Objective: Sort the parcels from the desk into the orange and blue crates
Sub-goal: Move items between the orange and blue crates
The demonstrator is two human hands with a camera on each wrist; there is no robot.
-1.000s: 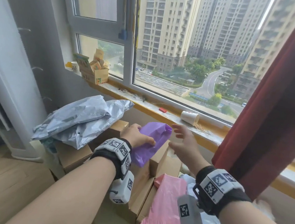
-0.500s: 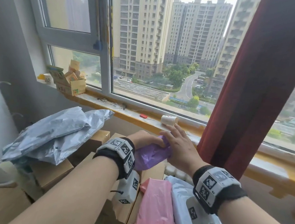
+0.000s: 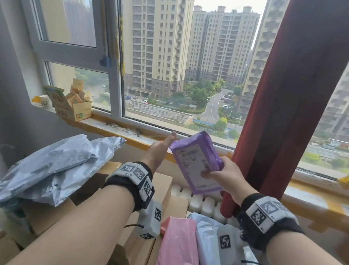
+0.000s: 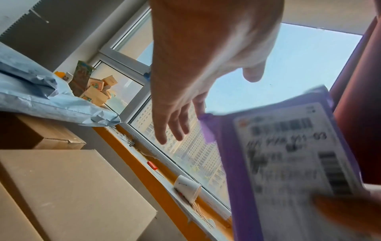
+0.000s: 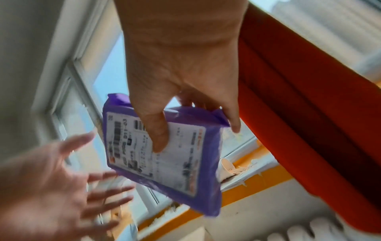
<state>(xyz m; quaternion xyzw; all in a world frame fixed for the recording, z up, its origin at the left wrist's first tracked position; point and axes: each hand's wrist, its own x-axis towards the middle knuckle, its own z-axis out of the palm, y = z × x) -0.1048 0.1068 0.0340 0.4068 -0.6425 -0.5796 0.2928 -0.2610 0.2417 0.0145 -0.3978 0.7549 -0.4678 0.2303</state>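
A purple parcel (image 3: 196, 161) with a white shipping label is held up in front of the window, label toward me. My right hand (image 3: 220, 175) grips its lower right edge, thumb on the label (image 5: 160, 140). My left hand (image 3: 161, 148) is open just left of the parcel (image 4: 284, 163), fingers (image 4: 175, 128) straight and apart from it. Below lie a pink parcel (image 3: 178, 251), a pale blue-white parcel (image 3: 210, 262) and grey mailer bags (image 3: 57, 164) on cardboard boxes (image 3: 160, 190). No orange or blue crate is in view.
A window sill (image 3: 115, 127) runs behind the pile, with a small carton of packets (image 3: 74, 106) at the left and a tipped paper cup (image 4: 188, 189). A dark red curtain (image 3: 294, 100) hangs at the right. A white radiator (image 3: 201, 204) sits under the sill.
The purple parcel was lifted off the boxes and turned label up. My left hand let go of it and opened; my right hand now grips it alone. The view tilted upward.
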